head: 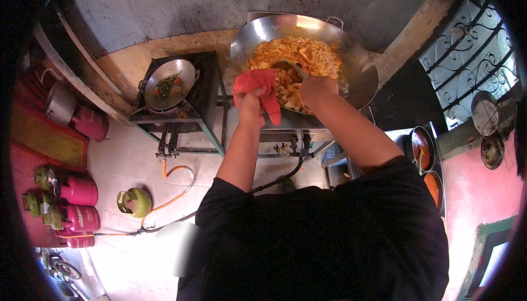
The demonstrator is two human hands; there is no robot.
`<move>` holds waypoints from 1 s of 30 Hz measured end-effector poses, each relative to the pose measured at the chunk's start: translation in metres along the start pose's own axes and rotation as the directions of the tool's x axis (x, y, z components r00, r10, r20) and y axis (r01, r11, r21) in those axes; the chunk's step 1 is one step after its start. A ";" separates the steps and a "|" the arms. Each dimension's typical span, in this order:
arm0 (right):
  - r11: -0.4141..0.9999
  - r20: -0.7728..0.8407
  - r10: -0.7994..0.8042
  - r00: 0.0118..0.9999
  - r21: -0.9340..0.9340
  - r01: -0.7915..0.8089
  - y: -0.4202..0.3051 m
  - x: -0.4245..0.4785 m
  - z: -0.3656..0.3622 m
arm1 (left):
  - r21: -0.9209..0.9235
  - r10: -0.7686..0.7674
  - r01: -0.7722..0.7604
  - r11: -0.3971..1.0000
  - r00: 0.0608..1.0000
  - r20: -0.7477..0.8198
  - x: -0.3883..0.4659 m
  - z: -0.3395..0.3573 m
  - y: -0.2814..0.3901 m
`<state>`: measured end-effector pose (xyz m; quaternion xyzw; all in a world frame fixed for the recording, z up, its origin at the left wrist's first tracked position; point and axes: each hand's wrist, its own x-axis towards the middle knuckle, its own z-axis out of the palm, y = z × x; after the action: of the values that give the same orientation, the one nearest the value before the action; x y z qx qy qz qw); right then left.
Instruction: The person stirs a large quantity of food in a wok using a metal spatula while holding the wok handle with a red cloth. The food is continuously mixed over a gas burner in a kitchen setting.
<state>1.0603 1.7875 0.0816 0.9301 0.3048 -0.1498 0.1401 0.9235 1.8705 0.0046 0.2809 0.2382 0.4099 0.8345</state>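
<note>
A large metal wok (358, 62) full of orange-coated food pieces (296, 52) stands on a metal stove straight before me. My right hand (320, 91) is closed around the metal handle of a ladle or wok spatula (284, 65), whose head rests in the food near the wok's middle. At the wok's near left edge, my left hand (252, 105) holds a red cloth (263, 83); whether it grips the rim through the cloth is hidden.
Left of the wok, a smaller wok (187, 70) with green leaves sits on a second burner stand (206, 95). Gas cylinders (134, 203) and an orange hose (175, 199) are on the floor at left. Pans of red sauce (420, 149) stand at right.
</note>
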 end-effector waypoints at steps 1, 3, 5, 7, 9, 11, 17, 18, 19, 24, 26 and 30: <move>0.999 -0.007 -0.047 0.999 -0.013 0.047 -0.001 0.002 -0.003 | 0.042 0.014 -0.014 0.999 1.000 -0.013 -0.003 0.000 0.003; 0.992 -0.017 -0.123 0.992 -0.038 0.122 0.012 0.000 -0.011 | 0.105 0.010 -0.007 0.994 0.999 -0.033 -0.009 0.001 0.004; 0.989 -0.093 -0.145 0.985 0.014 0.147 0.046 0.011 0.002 | 0.147 -0.020 0.027 0.989 0.999 -0.051 -0.010 0.003 0.002; 0.982 -0.170 -0.179 0.969 0.025 0.186 0.087 0.010 0.009 | 0.171 -0.017 0.027 0.985 0.998 -0.064 -0.010 0.002 0.000; 0.968 -0.229 -0.253 0.940 -0.065 0.244 0.134 -0.018 0.010 | 0.151 0.011 -0.004 0.989 0.999 -0.047 -0.009 0.002 -0.004; 0.945 -0.258 -0.319 0.912 -0.162 0.284 0.169 -0.060 -0.002 | 0.107 0.061 -0.060 0.992 0.998 0.001 -0.009 -0.001 -0.008; 0.968 -0.277 -0.226 0.934 -0.173 0.183 0.210 -0.165 -0.040 | 0.080 0.113 -0.112 0.990 0.994 -0.004 -0.013 0.005 -0.009; 0.968 -0.251 -0.224 0.942 -0.172 0.184 0.206 -0.173 -0.044 | 0.072 0.117 -0.116 0.991 0.993 -0.005 -0.012 0.005 -0.010; 0.967 -0.223 -0.222 0.949 -0.172 0.186 0.199 -0.175 -0.045 | 0.064 0.121 -0.120 0.991 0.993 -0.008 -0.011 0.003 -0.011; 0.929 -0.058 -0.304 0.951 -0.239 0.283 0.113 -0.100 -0.013 | 0.089 0.138 -0.134 0.987 0.989 -0.047 -0.012 0.004 -0.016; 0.950 -0.104 -0.300 0.948 -0.123 0.287 0.071 -0.058 -0.005 | 0.076 0.140 -0.136 0.988 0.989 -0.055 -0.008 0.001 -0.020; 0.968 -0.163 -0.251 0.954 -0.059 0.245 0.047 0.012 -0.008 | 0.112 0.150 -0.143 0.983 0.988 -0.048 -0.011 0.005 -0.015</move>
<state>1.0994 1.7598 0.0927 0.8909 0.4328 -0.0808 0.1115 0.9290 1.8526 -0.0002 0.3310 0.2620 0.4643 0.7786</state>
